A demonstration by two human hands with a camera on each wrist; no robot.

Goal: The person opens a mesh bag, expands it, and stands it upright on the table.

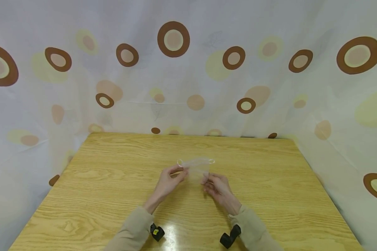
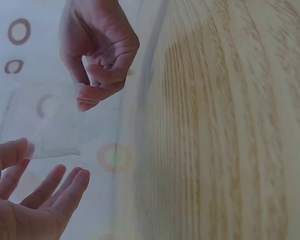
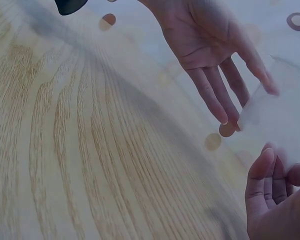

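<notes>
A small sheer white drawstring bag (image 1: 197, 170) is held up over the table between both hands, with thin white cord loops sticking out at its two upper corners. My left hand (image 1: 171, 179) pinches its left side between thumb and fingertips; in the left wrist view this hand (image 2: 37, 200) has its other fingers extended. Lower on the right side, my right hand (image 1: 218, 188) grips the bag's edge, its fingers (image 3: 270, 185) curled. Seen from the right wrist, the bag (image 3: 285, 112) looks flat and almost see-through. Whether anything is inside cannot be made out.
Beneath the hands lies a light wood-grain table (image 1: 113, 195). A pale curtain (image 1: 188, 76) with brown rings and pastel dots surrounds its back and sides. Black wrist-worn devices (image 1: 157, 232) show by both sleeves (image 1: 133, 226).
</notes>
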